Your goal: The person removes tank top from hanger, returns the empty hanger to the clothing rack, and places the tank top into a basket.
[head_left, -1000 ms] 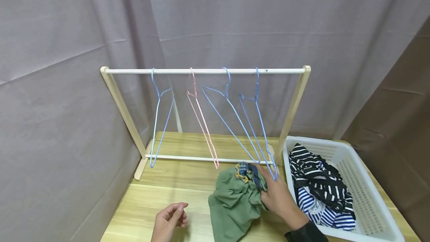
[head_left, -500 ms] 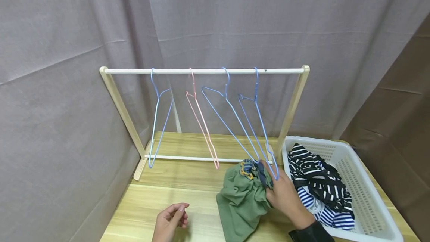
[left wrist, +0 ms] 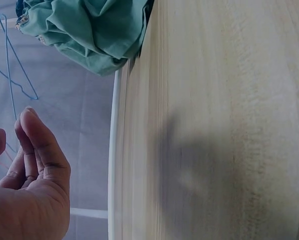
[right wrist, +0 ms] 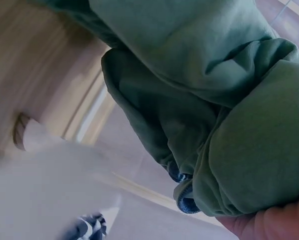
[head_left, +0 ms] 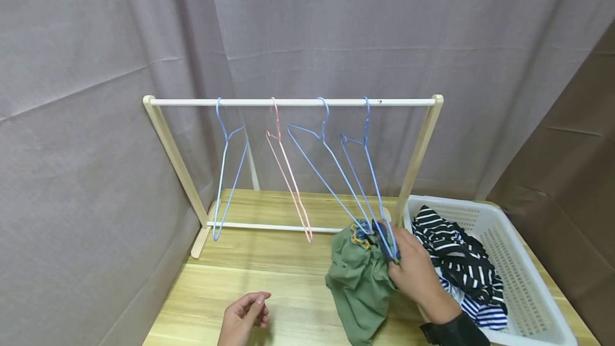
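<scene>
My right hand grips a crumpled green garment with a dark blue edge and a yellow-and-blue patterned patch. The cloth hangs down from the fingers over the table's right side. In the head view, the lower end of the rightmost blue hanger overlaps the garment and my fingers. Green folds fill much of the right wrist view, with part of the hand at the lower right. My left hand hovers over the front of the table, fingers loosely curled with nothing in them; the left wrist view shows the same hand.
A small rack with a white top rail holds several wire hangers, blue ones and a pink hanger. Right of it stands a white plastic basket with black-and-white striped clothes and a blue-striped one. Grey curtains surround the wooden table.
My right hand has moved to the right and slightly up with the green garment, bringing it behind the rightmost hanger's lower end. My left hand has stayed nearly still.
</scene>
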Tool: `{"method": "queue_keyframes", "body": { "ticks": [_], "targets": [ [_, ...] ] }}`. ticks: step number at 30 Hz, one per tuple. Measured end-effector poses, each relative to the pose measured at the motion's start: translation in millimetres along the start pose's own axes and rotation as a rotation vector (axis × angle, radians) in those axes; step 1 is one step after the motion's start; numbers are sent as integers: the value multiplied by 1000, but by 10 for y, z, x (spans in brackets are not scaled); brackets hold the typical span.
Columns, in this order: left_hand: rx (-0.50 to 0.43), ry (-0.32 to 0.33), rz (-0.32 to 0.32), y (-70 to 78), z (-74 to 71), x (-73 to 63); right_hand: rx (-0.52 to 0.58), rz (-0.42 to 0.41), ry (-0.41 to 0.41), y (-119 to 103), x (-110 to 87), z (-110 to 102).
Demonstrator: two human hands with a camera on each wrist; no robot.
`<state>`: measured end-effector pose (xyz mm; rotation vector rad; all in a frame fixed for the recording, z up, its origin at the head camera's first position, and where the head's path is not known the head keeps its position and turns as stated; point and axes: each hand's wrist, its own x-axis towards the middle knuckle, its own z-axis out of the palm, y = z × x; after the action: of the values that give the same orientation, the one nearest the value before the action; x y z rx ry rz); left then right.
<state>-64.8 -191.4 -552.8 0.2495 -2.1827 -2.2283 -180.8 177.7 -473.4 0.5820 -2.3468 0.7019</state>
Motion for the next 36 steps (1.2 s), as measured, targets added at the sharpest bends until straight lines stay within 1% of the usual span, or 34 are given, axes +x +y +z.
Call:
{"method": "queue_keyframes", "body": {
  "ticks": [2, 5, 8, 11, 19, 22, 26, 32, 36],
  "targets": [
    [-6, -2, 3, -2, 1, 2, -2, -11, 9, -1, 41, -41],
    [-6, -6, 2, -12, -2, 10, -8, -5, -1, 1, 96, -106],
    [-1, -9, -11, -22, -6, 16, -8, 11, -21, 9, 146, -172],
    [0, -13, -31, -30, -11, 17, -10, 23, -22, 21, 193, -236],
    [-1, -27, -62, -45, -33, 21, -18, 27, 13, 64, 286, -395],
    [1, -34, -64, -48, -37, 24, -23, 30, 28, 70, 308, -463],
    [7, -41, -55, -50, -28, 24, -26, 33, 59, 78, 342, -564],
    [12, -48, -39, -81, -21, 21, -24, 57, 83, 105, 370, -718],
    [10, -54, -34, -101, -22, 12, -25, 47, 120, 112, 399, -790]
  ]
}}
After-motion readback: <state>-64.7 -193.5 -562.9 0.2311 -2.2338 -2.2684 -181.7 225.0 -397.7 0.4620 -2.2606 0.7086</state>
